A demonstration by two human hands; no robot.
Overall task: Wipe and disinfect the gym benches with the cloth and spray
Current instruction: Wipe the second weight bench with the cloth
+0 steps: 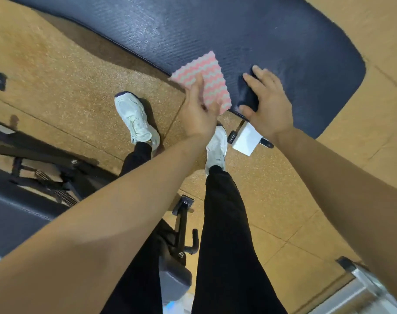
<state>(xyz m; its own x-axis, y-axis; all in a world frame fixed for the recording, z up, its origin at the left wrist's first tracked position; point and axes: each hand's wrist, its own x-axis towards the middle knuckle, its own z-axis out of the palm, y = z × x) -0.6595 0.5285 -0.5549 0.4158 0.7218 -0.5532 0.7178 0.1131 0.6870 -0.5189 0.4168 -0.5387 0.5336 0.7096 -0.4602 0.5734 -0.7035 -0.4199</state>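
Head view, counter: a long dark navy padded gym bench with a ribbed vinyl top [215,30] runs across the upper part of the picture, its rounded end at the right; a dull, streaky sheen shows on parts of its surface.
Head view, cloth: a square pink-and-white cloth with a zigzag pattern and scalloped edges [206,78] lies at the near edge of the counter, partly overhanging it.
Head view, left hand: the left hand [198,114] has the near corner of the cloth pinched, its fingers [196,87] closed over the fabric from the lower side.
Head view, right hand: the right hand [266,103] is just beside the cloth, its fingers [259,72] spread and curled round the near edge of the counter, thumb underneath; it holds nothing else.
Head view, floor: tan speckled rubber floor tiles [57,87] lie beneath; two white trainers [136,120] and black trousers [224,223] stand close to the counter.
Head view, frame: a white metal foot with black end caps [246,138] shows under the counter's edge.
Head view, spray: cannot be made out.
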